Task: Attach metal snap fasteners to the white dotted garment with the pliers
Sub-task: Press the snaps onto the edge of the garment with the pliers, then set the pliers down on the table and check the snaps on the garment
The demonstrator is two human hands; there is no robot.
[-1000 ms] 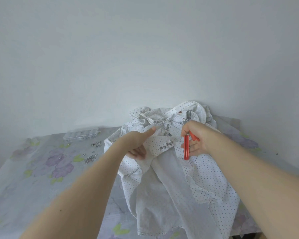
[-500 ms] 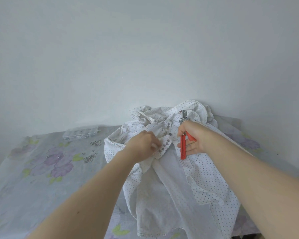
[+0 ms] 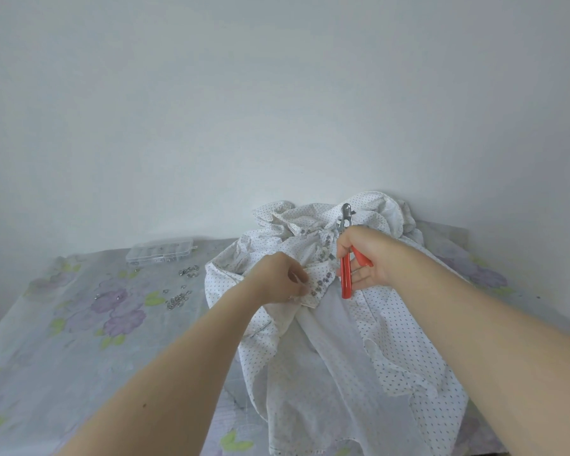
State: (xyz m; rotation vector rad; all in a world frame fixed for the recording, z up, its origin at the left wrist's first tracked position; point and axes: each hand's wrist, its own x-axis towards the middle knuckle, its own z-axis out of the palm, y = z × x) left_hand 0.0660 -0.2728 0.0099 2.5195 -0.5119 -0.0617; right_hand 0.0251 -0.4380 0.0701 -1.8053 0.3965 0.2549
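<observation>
The white dotted garment (image 3: 329, 350) lies crumpled on the table, hanging over the near edge. My left hand (image 3: 278, 278) pinches a folded edge of the garment where a row of metal snap fasteners (image 3: 320, 286) is fixed. My right hand (image 3: 364, 255) grips the pliers (image 3: 345, 274) by their red handles, with the metal jaws pointing up and away above my fingers. The pliers are held just right of the snap row and do not touch it.
A clear plastic compartment box (image 3: 162, 255) stands at the back left. Loose metal snap parts (image 3: 178, 297) lie scattered on the floral tablecloth (image 3: 79, 324) between the box and the garment. A white wall rises right behind the table.
My left hand turned from palm-up with the thumb raised to a closed pinch on the snap edge. My right hand and the pliers shifted slightly left and up.
</observation>
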